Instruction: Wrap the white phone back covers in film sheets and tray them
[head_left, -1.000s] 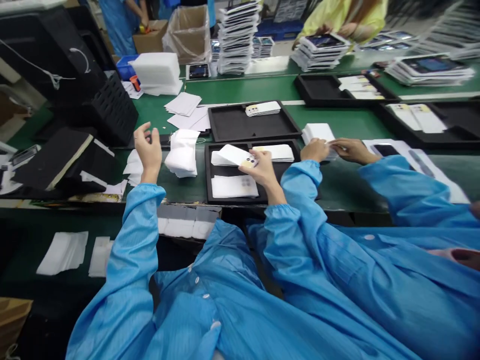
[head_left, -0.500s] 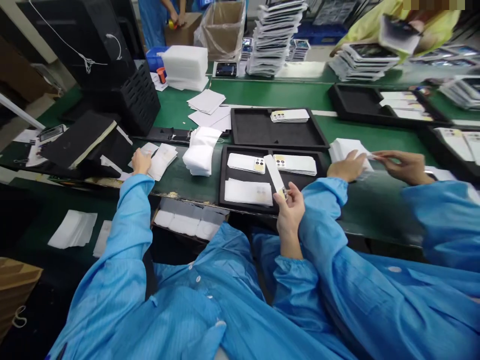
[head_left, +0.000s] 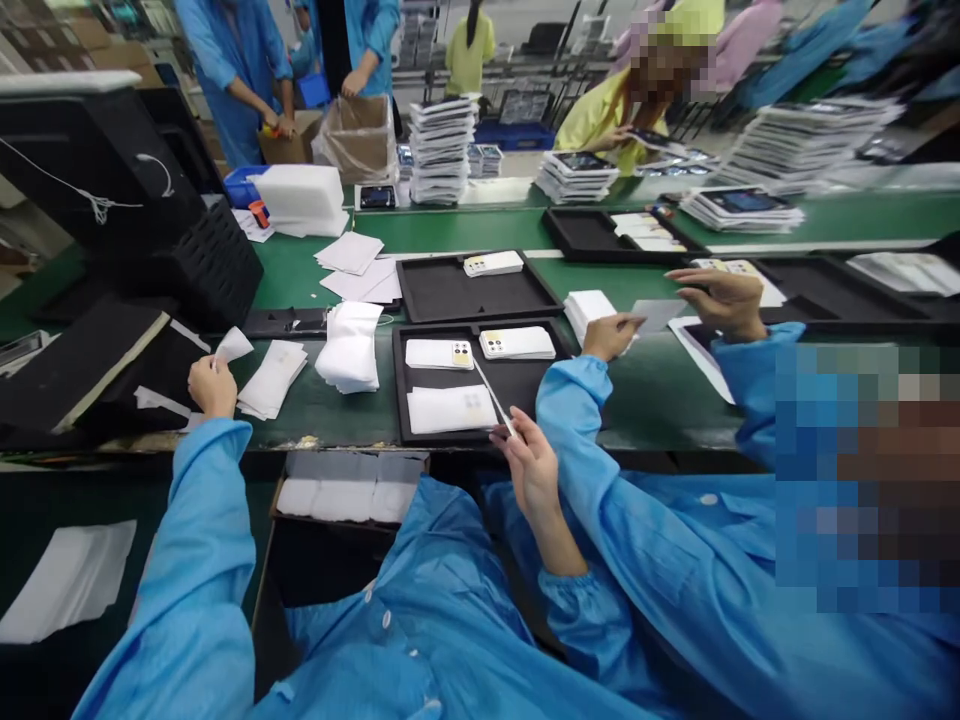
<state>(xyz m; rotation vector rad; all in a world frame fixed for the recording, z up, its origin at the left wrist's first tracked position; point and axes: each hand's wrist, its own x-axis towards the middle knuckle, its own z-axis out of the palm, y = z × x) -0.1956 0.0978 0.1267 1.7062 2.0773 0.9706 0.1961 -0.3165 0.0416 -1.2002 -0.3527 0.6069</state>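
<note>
My left hand (head_left: 211, 385) is closed on a thin white sheet (head_left: 233, 344), lifted beside a small pile of white sheets (head_left: 271, 378) on the green table. My right hand (head_left: 529, 462) grips a white phone (head_left: 491, 397) by its lower end, seen nearly edge-on over the near black tray (head_left: 401, 400). That tray holds two white phones (head_left: 439, 354) and a white sheet (head_left: 450, 409). A taller stack of white sheets (head_left: 349, 346) stands between my hands.
A co-worker's hands (head_left: 724, 301) at my right handle a sheet near a white pile (head_left: 589, 307). A second black tray (head_left: 450, 292) with one phone lies behind. Black foam blocks (head_left: 90, 365) sit at left. Stacked trays, boxes and people stand beyond the table.
My left hand has picked a white sheet up off the pile. My right hand has drawn the phone back toward me and turned it edge-on. The co-worker's hands have lifted a sheet.
</note>
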